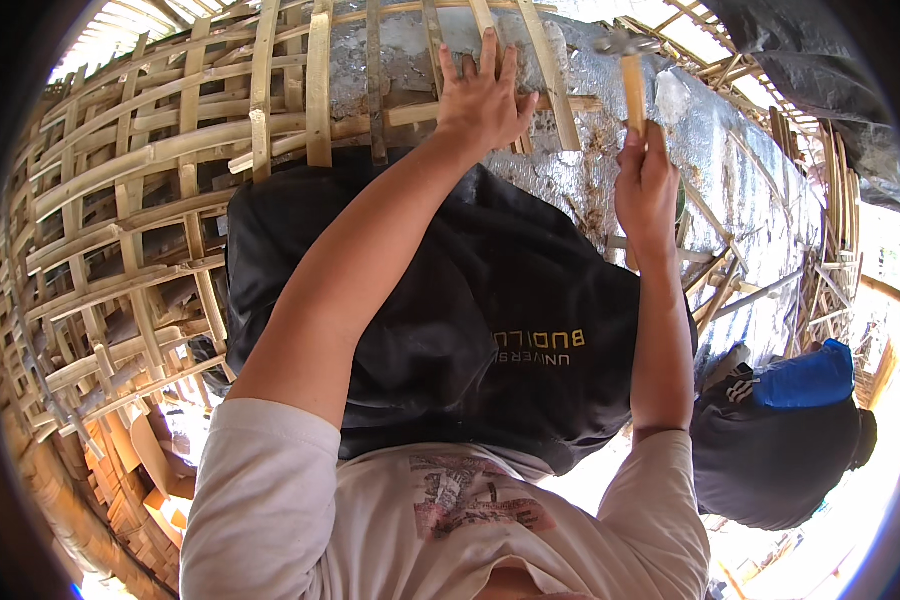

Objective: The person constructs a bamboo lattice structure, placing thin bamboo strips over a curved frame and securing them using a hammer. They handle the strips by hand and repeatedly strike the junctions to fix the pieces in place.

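Fingers [490, 60] are being spread flat on a slat [560, 100]; the hammer [632, 85], fist-gripped at 3 o'clock, is best swung clear of them.

I see pale, matt split-bamboo lattice [170, 170] over crinkled, shiny silver foil sheeting [610, 150]. My right hand [647, 185] grips a smooth wooden-handled hammer [632, 85] with a dull metal head; black matt cloth [450, 320] drapes below.

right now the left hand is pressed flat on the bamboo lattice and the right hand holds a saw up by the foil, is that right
Not quite. In the head view the right hand grips a hammer by its wooden handle, not a saw. The rest stands: the left hand is pressed flat on the bamboo lattice, and the hammer is raised by the foil.
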A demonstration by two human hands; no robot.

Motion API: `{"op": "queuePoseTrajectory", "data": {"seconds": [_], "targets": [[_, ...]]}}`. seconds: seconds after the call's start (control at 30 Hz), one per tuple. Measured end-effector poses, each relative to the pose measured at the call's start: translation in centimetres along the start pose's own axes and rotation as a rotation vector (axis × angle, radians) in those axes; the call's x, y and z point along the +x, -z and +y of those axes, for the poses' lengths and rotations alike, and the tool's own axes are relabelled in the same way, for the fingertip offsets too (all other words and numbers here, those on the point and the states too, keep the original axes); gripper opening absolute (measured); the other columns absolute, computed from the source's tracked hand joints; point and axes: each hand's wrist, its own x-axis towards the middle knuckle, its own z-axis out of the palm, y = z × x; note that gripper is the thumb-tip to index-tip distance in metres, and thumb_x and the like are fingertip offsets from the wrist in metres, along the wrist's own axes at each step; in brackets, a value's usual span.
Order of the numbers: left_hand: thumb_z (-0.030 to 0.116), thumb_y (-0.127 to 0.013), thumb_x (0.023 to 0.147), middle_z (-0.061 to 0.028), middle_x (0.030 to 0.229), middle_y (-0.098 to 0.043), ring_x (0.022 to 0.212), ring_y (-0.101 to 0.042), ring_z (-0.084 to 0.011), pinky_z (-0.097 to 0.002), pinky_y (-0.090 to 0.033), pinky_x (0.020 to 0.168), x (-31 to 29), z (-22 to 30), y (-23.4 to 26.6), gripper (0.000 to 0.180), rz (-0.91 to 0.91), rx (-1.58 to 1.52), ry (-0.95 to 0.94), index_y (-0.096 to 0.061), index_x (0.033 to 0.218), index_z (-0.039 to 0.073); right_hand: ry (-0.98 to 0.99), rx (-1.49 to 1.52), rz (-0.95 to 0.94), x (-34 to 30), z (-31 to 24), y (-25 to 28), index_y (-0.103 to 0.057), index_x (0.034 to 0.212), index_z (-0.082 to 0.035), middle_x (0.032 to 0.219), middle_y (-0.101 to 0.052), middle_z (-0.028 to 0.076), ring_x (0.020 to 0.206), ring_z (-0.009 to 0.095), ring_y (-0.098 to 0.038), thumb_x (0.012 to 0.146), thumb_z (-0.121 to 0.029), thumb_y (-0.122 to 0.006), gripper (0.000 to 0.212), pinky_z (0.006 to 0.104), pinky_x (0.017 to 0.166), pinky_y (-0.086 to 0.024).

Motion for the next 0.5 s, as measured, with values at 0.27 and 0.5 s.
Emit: {"op": "queuePoseTrajectory", "data": {"seconds": [0.27,0.5], "targets": [[0.055,-0.031,0.101,-0.0204,0.164,-0.013,0.137,-0.044,-0.0424,-0.0623,-0.007,0.120,-0.3,0.3,-0.1,0.073,-0.001,-0.056,-0.017,-0.022,0.157,0.009,0.074,-0.212,-0.133,-0.1,4.7,-2.2,-0.055,0.102,-0.002,0.075,-0.064,0.028,0.069,0.049,-0.063,0.099,-0.014,-0.053,0.012,0.0571,0.060,-0.047],[0.057,-0.033,0.101,-0.0204,0.163,-0.016,0.136,-0.045,-0.0430,-0.0624,-0.008,0.120,0.0,0.3,-0.2,0.075,0.049,-0.023,-0.007,-0.021,0.158,0.010,-0.031,0.131,0.092,-0.1,0.5,-0.5,-0.055,0.103,0.002,0.067,-0.061,0.027,0.067,0.047,-0.063,0.101,-0.013,-0.052,0.015,0.0540,0.056,-0.045]]}}
